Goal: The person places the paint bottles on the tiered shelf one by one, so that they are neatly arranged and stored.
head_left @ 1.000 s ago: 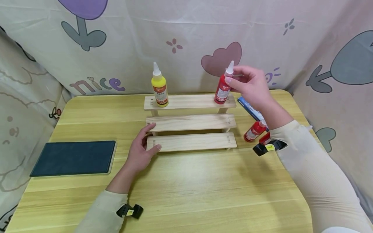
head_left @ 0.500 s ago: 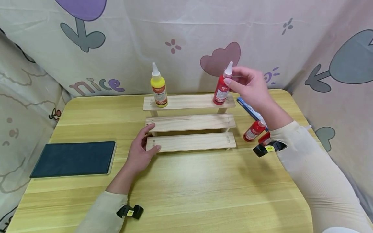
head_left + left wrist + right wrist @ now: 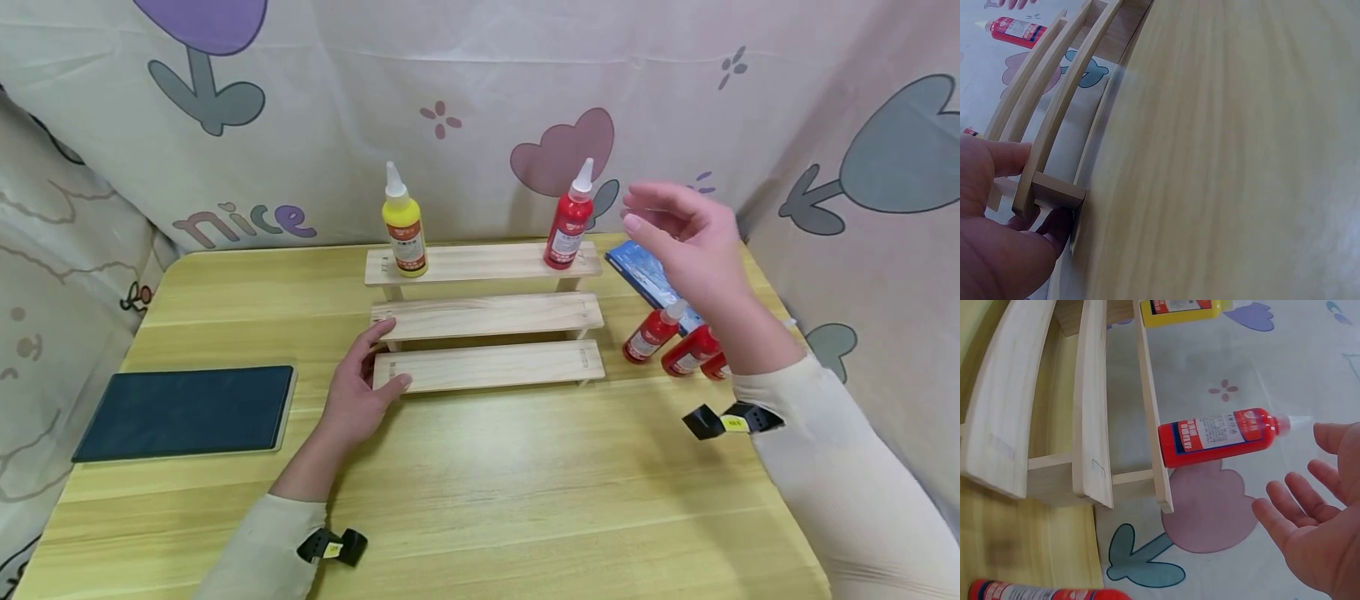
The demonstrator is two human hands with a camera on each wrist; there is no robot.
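A three-tier wooden display rack (image 3: 487, 317) stands on the table. My left hand (image 3: 356, 400) holds its left end, fingers and thumb around the lower tiers; in the left wrist view the thumb and fingertips lie about the end of the rack (image 3: 1060, 112). On the top tier a yellow squeeze bottle (image 3: 406, 237) with a white nozzle stands at the left. At the right of that tier stands a matching red bottle (image 3: 567, 233), upright. My right hand (image 3: 693, 242) is beside it with nothing in it, fingers loosely bent and apart from the bottle (image 3: 1216, 436).
Right of the rack, more red bottles (image 3: 651, 336) stand on the table (image 3: 525, 492), partly hidden by the right forearm. Behind them lies a flat blue packet (image 3: 648, 279). A dark flat pad (image 3: 187, 412) lies at the left. A printed curtain (image 3: 337, 100) hangs behind.
My right hand has let go of the red bottle on the top tier and moved off to the right. The bottle now stands more upright by itself. The left hand stays on the rack.
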